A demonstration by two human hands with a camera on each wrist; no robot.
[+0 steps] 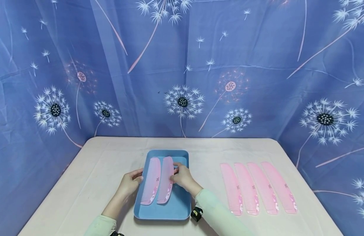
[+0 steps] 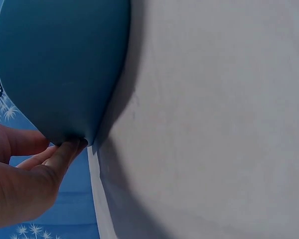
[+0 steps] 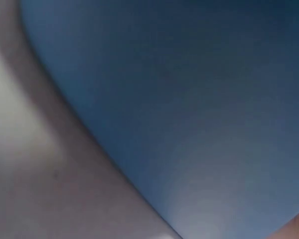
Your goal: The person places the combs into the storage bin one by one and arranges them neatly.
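A blue tray [image 1: 176, 211] sits on the table with two pink combs in it, side by side. My left hand [image 1: 130, 183] grips the tray's left rim; in the left wrist view, that hand [image 2: 35, 174] has its thumb and fingers at the edge of the blue tray [image 2: 65, 74]. Over the tray, my right hand [image 1: 183, 177] pinches the right-hand pink comb [image 1: 165, 183] by its right edge. The other pink comb [image 1: 151, 183] lies just to its left, teeth facing left. The tray's wall [image 3: 139, 99] fills most of the right wrist view, with only a sliver of hand at the lower right.
Several pink combs [image 1: 254, 190] lie in a row on the table [image 1: 205, 154] to the right of the tray. A blue curtain [image 1: 199, 98] with dandelion prints hangs behind and beside the table. The right sleeve [image 1: 220, 213] passes between the tray and that row.
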